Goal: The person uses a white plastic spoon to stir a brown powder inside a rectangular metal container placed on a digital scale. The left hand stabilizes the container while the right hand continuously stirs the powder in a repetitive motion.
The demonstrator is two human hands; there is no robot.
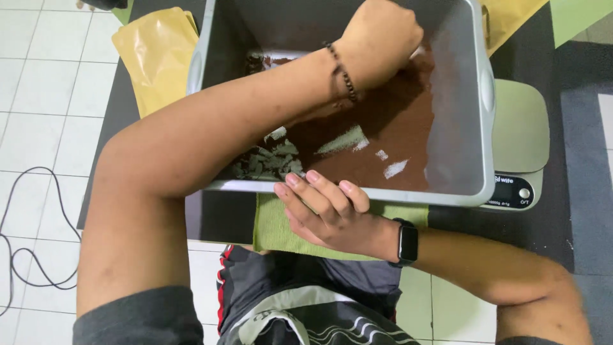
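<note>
A grey plastic tub (461,96) holds brown powder (389,150) with a few white streaks (345,138) and a pile of grey-green lumps (268,161) in its near left corner. My left hand (380,38) reaches across into the tub's far side. It is curled knuckles-up on the powder, with a bead bracelet at the wrist and its fingers hidden. My right hand (322,211), with a black watch (407,243) on the wrist, grips the tub's near rim with the fingertips hooked over the edge.
The tub stands on a pale green digital scale (522,128), which sits on a dark mat. A green cloth (273,227) lies under the near rim. Yellow-brown bags (159,54) lie at the far left and far right. A black cable (25,255) loops on the white tiles.
</note>
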